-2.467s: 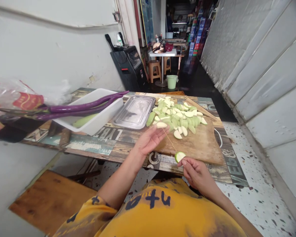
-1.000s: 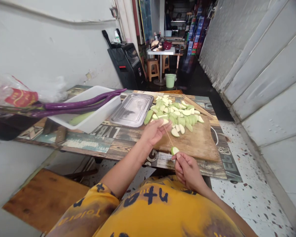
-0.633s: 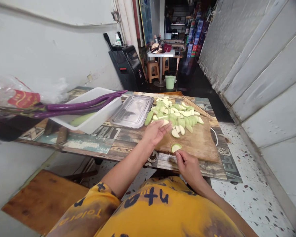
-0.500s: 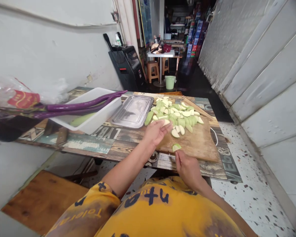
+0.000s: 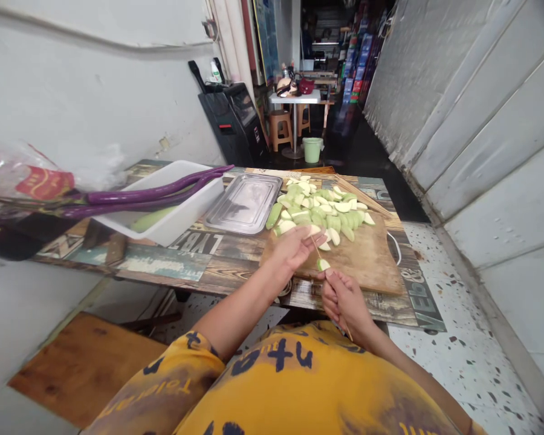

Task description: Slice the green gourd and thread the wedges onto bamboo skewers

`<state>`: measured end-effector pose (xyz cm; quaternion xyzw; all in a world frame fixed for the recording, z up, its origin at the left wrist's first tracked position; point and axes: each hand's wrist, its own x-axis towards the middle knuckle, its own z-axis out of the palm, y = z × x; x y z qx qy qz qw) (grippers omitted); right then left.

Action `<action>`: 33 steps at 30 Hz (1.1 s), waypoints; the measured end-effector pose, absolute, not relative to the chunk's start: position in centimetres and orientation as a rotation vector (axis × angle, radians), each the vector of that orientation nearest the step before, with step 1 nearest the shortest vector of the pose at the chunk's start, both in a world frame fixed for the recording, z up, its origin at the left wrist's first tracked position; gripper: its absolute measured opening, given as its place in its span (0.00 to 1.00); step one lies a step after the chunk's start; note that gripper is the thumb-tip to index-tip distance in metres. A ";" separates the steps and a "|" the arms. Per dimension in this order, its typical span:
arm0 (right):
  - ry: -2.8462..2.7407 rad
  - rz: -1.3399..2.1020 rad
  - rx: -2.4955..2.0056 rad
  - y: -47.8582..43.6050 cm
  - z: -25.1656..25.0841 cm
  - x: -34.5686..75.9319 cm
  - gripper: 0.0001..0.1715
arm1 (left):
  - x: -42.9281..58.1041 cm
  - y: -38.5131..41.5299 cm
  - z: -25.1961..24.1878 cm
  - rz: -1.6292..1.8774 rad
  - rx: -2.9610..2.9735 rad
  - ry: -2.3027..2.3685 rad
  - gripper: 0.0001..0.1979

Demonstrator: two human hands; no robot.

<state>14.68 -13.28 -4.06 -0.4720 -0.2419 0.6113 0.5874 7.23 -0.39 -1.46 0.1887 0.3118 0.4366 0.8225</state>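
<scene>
My right hand (image 5: 344, 299) is closed around a thin wooden skewer (image 5: 349, 329), whose lower end sticks out below the fist. A green-skinned, pale-fleshed vegetable slice (image 5: 323, 264) is threaded on it just above my right fingertips. The skewer's upper part slants up to my left hand (image 5: 294, 246), which holds another pale slice (image 5: 314, 229) at its fingertips, beside the skewer's tip. Beyond both hands, a heap of cut slices (image 5: 330, 208) covers the far part of the wooden cutting board (image 5: 367, 266).
Left of the board lies a rectangular metal tray (image 5: 242, 202). Long purple eggplants (image 5: 163, 186) rest across a white plastic tub (image 5: 167, 232) with a green vegetable inside. Loose skewers (image 5: 367, 196) lie behind the board. A plastic bag (image 5: 45, 172) sits at the far left.
My left hand has shifted slightly right and down with its slice, closer to my right hand. The threaded slice has turned, and the skewer's lower end now shows below my right fist.
</scene>
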 end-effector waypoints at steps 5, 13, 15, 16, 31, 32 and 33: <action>-0.600 1.366 -1.191 -13.3 -4.1 14.7 0.20 | 7.5 -0.6 -1.5 0.911 0.400 0.648 0.06; -0.877 1.125 -1.371 -13.0 -5.7 15.2 0.20 | 7.8 -2.1 -2.0 0.873 0.452 0.720 0.08; -0.994 1.011 -1.438 -12.8 -5.9 15.6 0.20 | 8.1 -2.8 -2.1 0.898 0.483 0.756 0.07; -1.038 0.964 -1.463 -12.7 -5.9 15.7 0.20 | 8.2 -3.1 -2.2 0.896 0.496 0.775 0.07; -1.113 0.833 -1.490 -12.6 -6.5 16.7 0.19 | 4.8 -2.8 -2.9 1.156 0.966 0.908 0.13; -1.094 0.837 -1.494 -12.7 -6.6 16.9 0.20 | 3.8 -2.2 -3.2 1.247 1.105 0.985 0.14; -1.073 0.836 -1.498 -12.8 -6.7 17.1 0.20 | 2.8 -1.6 -3.6 1.268 1.257 1.065 0.14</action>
